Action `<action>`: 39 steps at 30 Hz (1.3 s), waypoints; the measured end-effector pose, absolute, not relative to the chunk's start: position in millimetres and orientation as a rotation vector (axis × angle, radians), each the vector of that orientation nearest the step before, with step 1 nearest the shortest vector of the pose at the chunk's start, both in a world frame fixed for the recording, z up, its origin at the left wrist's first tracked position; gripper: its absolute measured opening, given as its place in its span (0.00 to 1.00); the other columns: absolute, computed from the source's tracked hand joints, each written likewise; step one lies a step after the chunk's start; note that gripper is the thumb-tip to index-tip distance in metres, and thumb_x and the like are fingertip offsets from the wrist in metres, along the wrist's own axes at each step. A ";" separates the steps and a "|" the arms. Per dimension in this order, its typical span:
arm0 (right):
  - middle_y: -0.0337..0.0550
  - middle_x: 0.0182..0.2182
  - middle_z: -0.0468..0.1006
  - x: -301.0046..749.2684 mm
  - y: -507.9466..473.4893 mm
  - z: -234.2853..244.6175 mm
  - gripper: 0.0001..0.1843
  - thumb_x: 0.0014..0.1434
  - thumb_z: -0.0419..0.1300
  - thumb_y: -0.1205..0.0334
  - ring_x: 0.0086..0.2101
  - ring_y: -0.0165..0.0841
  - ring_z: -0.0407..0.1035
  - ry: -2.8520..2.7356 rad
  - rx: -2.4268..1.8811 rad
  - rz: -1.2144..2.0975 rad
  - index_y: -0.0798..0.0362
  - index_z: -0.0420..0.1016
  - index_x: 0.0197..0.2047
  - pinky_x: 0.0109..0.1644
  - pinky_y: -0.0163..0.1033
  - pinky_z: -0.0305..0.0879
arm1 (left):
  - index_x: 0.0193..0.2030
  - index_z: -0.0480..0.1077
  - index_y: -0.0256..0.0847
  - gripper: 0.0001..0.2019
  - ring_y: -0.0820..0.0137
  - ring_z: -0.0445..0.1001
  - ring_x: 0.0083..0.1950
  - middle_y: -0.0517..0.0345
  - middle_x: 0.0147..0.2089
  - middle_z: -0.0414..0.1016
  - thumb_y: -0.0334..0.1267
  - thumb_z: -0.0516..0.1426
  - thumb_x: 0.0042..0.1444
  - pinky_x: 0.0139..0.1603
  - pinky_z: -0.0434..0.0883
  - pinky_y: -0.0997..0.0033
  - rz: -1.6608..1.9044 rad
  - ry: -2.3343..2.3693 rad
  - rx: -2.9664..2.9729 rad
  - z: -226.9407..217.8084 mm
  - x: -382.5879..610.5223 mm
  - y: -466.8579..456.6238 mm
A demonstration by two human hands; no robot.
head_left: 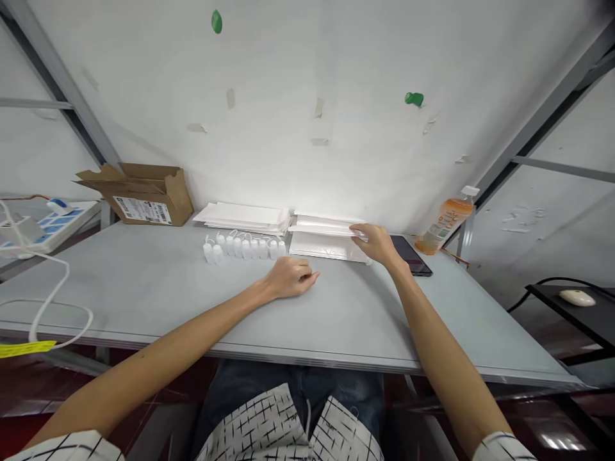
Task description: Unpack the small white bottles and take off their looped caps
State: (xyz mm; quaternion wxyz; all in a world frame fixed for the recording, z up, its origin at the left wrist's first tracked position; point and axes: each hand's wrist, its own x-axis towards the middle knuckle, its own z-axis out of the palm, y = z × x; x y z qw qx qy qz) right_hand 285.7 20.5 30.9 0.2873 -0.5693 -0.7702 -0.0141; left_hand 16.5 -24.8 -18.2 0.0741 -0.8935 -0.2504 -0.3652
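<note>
My right hand grips the edge of a flat white sheet on top of a white stack, whose lower layers look like foam or packaging. My left hand rests on the grey table with curled fingers and holds nothing. Just beyond those fingers stands a row of several small white plastic squeeze bottles with thin tubes. Behind the bottles lies a second pile of flat white sheets, against the wall.
A dark phone or tablet lies right of my right hand, near an orange drink bottle on its side. An open cardboard box stands back left. A power strip and white cables lie further left.
</note>
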 end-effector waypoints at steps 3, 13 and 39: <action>0.46 0.46 0.81 289.8 15.0 39.3 0.15 0.55 0.59 0.65 0.48 0.44 0.74 -1.969 -1.466 0.043 0.52 0.80 0.45 0.55 0.47 0.66 | 0.15 0.64 0.36 0.22 0.78 0.57 0.18 0.61 0.16 0.64 0.38 0.53 0.62 0.20 0.49 0.74 -1.101 -0.795 -2.674 -14.8 14.4 -22.7; 0.41 0.30 0.80 302.4 -9.4 69.7 0.15 0.50 0.66 0.50 0.32 0.37 0.74 -1.524 -1.254 0.871 0.55 0.79 0.32 0.35 0.37 0.66 | 0.17 0.66 0.37 0.20 0.78 0.61 0.20 0.62 0.19 0.68 0.38 0.54 0.61 0.21 0.53 0.75 -1.189 -0.853 -2.634 -6.9 8.7 -21.5; 0.43 0.32 0.80 270.2 -13.4 59.9 0.20 0.47 0.71 0.51 0.31 0.32 0.72 -1.726 -0.970 1.542 0.56 0.81 0.39 0.35 0.36 0.64 | 0.71 0.48 0.44 0.47 0.44 0.55 0.68 0.35 0.66 0.59 0.34 0.66 0.45 0.64 0.53 0.39 -0.339 -0.592 -2.325 75.7 15.7 -40.8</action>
